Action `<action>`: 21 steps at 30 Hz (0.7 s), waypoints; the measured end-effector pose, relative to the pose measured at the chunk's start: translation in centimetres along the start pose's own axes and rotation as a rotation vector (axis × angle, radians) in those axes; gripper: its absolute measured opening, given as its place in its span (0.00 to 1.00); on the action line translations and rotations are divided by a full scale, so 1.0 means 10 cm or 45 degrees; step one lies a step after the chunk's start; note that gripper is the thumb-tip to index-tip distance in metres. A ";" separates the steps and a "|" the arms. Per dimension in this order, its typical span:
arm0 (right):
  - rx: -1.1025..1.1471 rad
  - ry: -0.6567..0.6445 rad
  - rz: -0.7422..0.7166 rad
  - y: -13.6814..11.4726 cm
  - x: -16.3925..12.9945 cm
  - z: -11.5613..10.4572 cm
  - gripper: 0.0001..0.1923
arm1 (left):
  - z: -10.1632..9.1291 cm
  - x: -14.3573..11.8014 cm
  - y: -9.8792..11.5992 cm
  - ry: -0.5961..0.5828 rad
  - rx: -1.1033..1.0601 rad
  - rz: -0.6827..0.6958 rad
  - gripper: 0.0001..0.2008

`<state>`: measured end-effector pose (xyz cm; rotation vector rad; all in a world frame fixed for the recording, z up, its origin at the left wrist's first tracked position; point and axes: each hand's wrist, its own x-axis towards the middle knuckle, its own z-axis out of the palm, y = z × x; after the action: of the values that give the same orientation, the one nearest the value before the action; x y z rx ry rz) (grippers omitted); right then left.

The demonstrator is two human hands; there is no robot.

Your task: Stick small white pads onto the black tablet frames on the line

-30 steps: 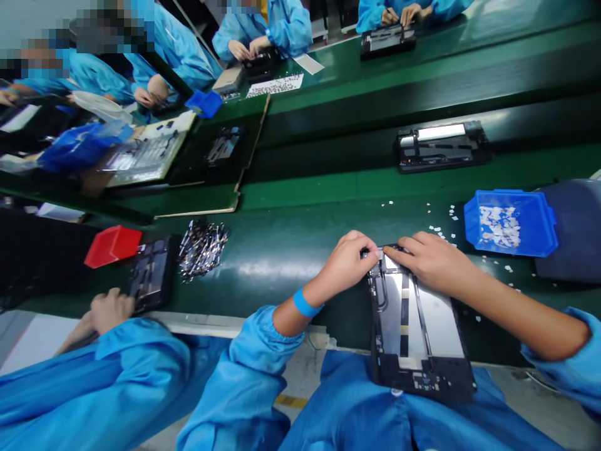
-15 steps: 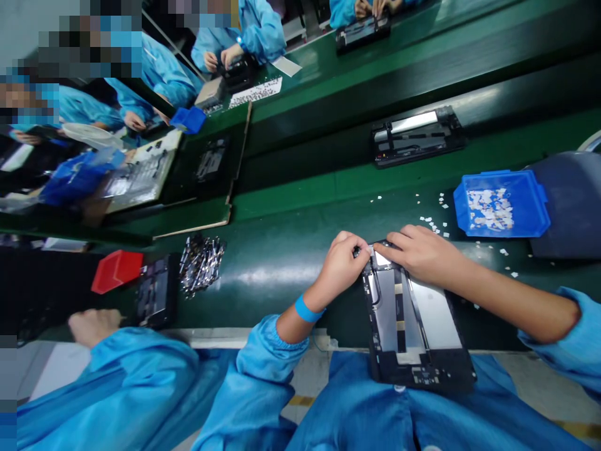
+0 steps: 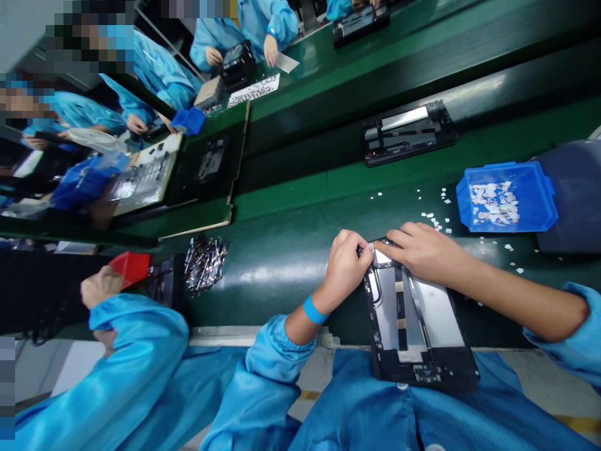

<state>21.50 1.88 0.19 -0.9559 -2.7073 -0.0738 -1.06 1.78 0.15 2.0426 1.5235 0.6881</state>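
Note:
An opened tablet (image 3: 416, 313) with bare inner parts lies in front of me, its near end over the table edge against my clothing. At its far left corner, the thumb and forefinger of my left hand (image 3: 346, 266) are pinched together. A tiny whitish piece (image 3: 370, 248) shows by those fingertips; whether they grip it I cannot tell. My right hand (image 3: 425, 250) rests across the tablet's far edge, fingers stretched out, forefinger reaching toward the same corner.
Beyond my right hand stands a blue bin (image 3: 507, 197) of small white pieces, with more scattered around it. Another opened tablet (image 3: 408, 133) lies farther back. To the left are a heap of metallic parts (image 3: 206, 264), a red bin (image 3: 131, 268) and a co-worker's hand (image 3: 101, 287).
My hands stay at the tablet's corner, barely shifted. The neighbour's hand on the left has risen to the red bin. Across the table, a co-worker's hand has moved to a white sheet.

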 end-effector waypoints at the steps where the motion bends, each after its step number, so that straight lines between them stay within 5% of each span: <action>1: 0.005 0.005 0.001 0.00 0.00 0.00 0.19 | 0.01 0.00 0.00 0.011 0.003 0.004 0.10; 9: 0.006 0.040 -0.003 0.00 0.00 0.01 0.19 | -0.03 0.04 -0.05 -0.061 -0.237 -0.040 0.10; 21: -0.011 0.038 -0.003 0.00 0.01 0.01 0.18 | -0.14 0.11 0.03 -0.163 -0.122 -0.013 0.10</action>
<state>21.41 1.91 0.12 -0.9460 -2.6831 -0.1002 -1.51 2.87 1.53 1.9674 1.4012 0.6026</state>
